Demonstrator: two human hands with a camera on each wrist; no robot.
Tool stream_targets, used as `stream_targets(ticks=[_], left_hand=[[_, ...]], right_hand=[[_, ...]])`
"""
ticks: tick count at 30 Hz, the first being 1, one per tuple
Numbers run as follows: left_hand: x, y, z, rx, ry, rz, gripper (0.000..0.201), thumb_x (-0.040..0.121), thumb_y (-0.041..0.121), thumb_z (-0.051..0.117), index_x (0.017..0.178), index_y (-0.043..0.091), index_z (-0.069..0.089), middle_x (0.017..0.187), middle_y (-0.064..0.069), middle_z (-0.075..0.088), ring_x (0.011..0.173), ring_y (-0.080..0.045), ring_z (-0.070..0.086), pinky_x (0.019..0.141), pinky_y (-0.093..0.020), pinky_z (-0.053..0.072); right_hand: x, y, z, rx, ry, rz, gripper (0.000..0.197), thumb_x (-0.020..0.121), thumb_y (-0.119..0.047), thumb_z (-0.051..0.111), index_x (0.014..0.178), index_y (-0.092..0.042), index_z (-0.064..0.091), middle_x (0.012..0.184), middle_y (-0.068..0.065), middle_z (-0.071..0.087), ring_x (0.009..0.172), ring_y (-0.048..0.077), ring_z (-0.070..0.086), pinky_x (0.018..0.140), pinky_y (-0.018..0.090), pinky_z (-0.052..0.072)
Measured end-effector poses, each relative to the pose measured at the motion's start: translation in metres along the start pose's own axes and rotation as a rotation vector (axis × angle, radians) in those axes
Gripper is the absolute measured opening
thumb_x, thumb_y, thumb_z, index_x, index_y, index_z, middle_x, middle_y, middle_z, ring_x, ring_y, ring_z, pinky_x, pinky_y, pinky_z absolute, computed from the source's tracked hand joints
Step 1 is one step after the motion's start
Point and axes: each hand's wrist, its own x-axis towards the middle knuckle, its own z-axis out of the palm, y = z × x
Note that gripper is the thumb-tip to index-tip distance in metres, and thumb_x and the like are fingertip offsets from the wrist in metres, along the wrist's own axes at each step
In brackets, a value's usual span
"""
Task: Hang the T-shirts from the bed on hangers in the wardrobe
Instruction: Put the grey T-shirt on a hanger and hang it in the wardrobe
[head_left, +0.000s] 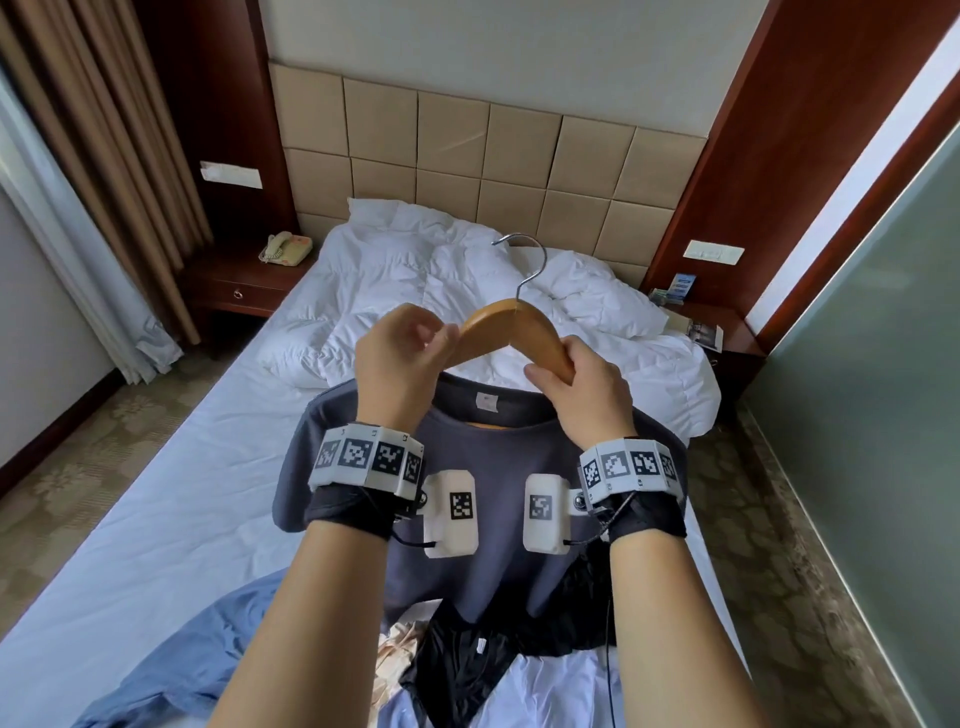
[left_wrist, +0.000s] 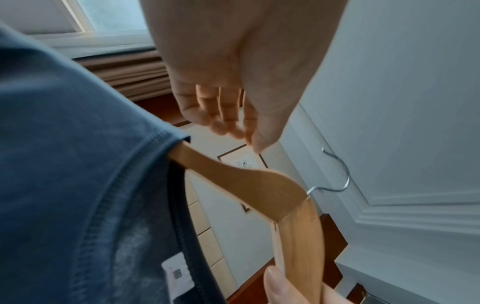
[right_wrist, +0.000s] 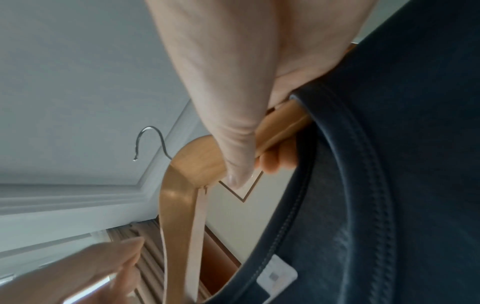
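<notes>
I hold a wooden hanger (head_left: 498, 322) with a metal hook (head_left: 535, 260) up over the bed. My right hand (head_left: 550, 371) grips its right arm just above the collar of a dark grey T-shirt (head_left: 493, 467), which hangs from the hanger. In the right wrist view the right hand's fingers (right_wrist: 275, 162) wrap the hanger (right_wrist: 197, 160) next to the T-shirt's neckline (right_wrist: 389, 185). My left hand (head_left: 441, 338) is by the hanger's left arm. In the left wrist view its loosely curled fingers (left_wrist: 228, 123) hover above the hanger (left_wrist: 246, 181), apart from it. That arm runs into the T-shirt's neck (left_wrist: 78, 164).
The bed (head_left: 156, 493) has a white sheet and a crumpled duvet (head_left: 415, 270) at the headboard. A blue garment (head_left: 182, 649) and a black garment (head_left: 467, 670) lie near me. A nightstand with a phone (head_left: 285, 247) stands at the left, curtains beyond it, a glass wall (head_left: 883, 415) at the right.
</notes>
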Motion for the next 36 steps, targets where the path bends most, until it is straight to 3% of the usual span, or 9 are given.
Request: stream_targets(ticks=[2, 4, 7, 9, 15, 21, 28, 31, 36], left_hand=[[-0.002, -0.002, 0.001, 0.037, -0.006, -0.057, 0.014, 0.081, 0.03, 0.069, 0.071, 0.021, 0.066, 0.064, 0.005, 0.062, 0.066, -0.013, 0.058, 0.065, -0.03, 0.044], [-0.005, -0.004, 0.002, -0.012, -0.22, -0.165, 0.02, 0.08, 0.036, 0.064, 0.069, 0.019, 0.067, 0.056, 0.003, 0.061, 0.055, -0.014, 0.057, 0.061, -0.03, 0.047], [-0.015, -0.005, 0.006, 0.092, -0.587, -0.3, 0.014, 0.091, 0.031, 0.061, 0.087, 0.021, 0.07, 0.062, -0.002, 0.069, 0.05, -0.013, 0.062, 0.05, -0.025, 0.047], [-0.022, -0.011, 0.01, 0.146, -0.648, -0.386, 0.01, 0.093, 0.028, 0.059, 0.095, 0.022, 0.068, 0.07, -0.003, 0.073, 0.054, -0.015, 0.067, 0.048, -0.024, 0.051], [-0.024, -0.022, 0.014, 0.046, -0.408, -0.338, 0.017, 0.078, 0.02, 0.057, 0.068, 0.017, 0.071, 0.063, -0.002, 0.073, 0.065, -0.019, 0.073, 0.076, -0.042, 0.062], [-0.017, 0.004, 0.016, -0.426, -0.356, -0.451, 0.011, 0.094, -0.002, 0.06, 0.09, -0.008, 0.068, 0.075, -0.016, 0.07, 0.065, -0.02, 0.068, 0.074, -0.031, 0.061], [-0.014, -0.009, 0.016, -0.41, -0.211, -0.568, 0.022, 0.092, -0.002, 0.056, 0.074, 0.004, 0.068, 0.083, -0.019, 0.069, 0.065, -0.022, 0.065, 0.068, -0.029, 0.06], [-0.01, -0.015, 0.016, -0.374, -0.05, -0.591, 0.015, 0.088, 0.016, 0.057, 0.077, 0.011, 0.067, 0.075, -0.008, 0.072, 0.066, -0.022, 0.064, 0.07, -0.037, 0.057], [-0.001, -0.025, 0.004, 0.093, 0.105, -0.354, 0.029, 0.089, 0.033, 0.05, 0.099, 0.014, 0.069, 0.097, -0.004, 0.069, 0.104, -0.03, 0.058, 0.09, -0.038, 0.044]], right_hand=[[0.001, 0.002, -0.002, -0.013, 0.026, 0.023, 0.03, 0.09, -0.045, 0.066, 0.1, -0.018, 0.058, 0.088, -0.003, 0.065, 0.09, 0.032, 0.062, 0.073, 0.036, 0.042], [0.0, 0.002, -0.002, 0.0, 0.035, 0.039, 0.031, 0.09, -0.045, 0.067, 0.101, -0.017, 0.058, 0.087, -0.005, 0.062, 0.091, 0.031, 0.062, 0.072, 0.034, 0.038], [0.0, 0.0, -0.002, 0.013, 0.031, 0.038, 0.03, 0.089, -0.044, 0.068, 0.1, -0.018, 0.058, 0.086, -0.006, 0.062, 0.088, 0.028, 0.061, 0.072, 0.033, 0.038], [0.0, -0.001, -0.003, 0.022, 0.031, 0.026, 0.028, 0.089, -0.044, 0.068, 0.098, -0.019, 0.058, 0.086, -0.005, 0.063, 0.086, 0.027, 0.061, 0.071, 0.033, 0.039], [-0.001, 0.0, -0.003, 0.042, 0.026, 0.015, 0.026, 0.088, -0.044, 0.069, 0.091, -0.022, 0.055, 0.079, -0.007, 0.061, 0.079, 0.024, 0.06, 0.068, 0.033, 0.039], [-0.001, 0.003, -0.002, 0.008, 0.0, -0.002, 0.025, 0.088, -0.042, 0.07, 0.089, -0.023, 0.054, 0.073, -0.013, 0.056, 0.079, 0.026, 0.058, 0.068, 0.032, 0.036], [-0.001, 0.009, -0.005, 0.009, 0.019, 0.036, 0.025, 0.088, -0.042, 0.071, 0.089, -0.022, 0.055, 0.075, -0.01, 0.057, 0.079, 0.025, 0.056, 0.067, 0.032, 0.035], [-0.002, 0.009, -0.007, 0.025, 0.026, 0.041, 0.027, 0.087, -0.041, 0.071, 0.094, -0.018, 0.058, 0.081, -0.006, 0.061, 0.081, 0.026, 0.057, 0.068, 0.034, 0.037], [-0.003, 0.012, -0.014, 0.084, 0.02, 0.029, 0.027, 0.087, -0.043, 0.071, 0.096, -0.02, 0.06, 0.084, -0.006, 0.065, 0.085, 0.025, 0.061, 0.074, 0.04, 0.047]])
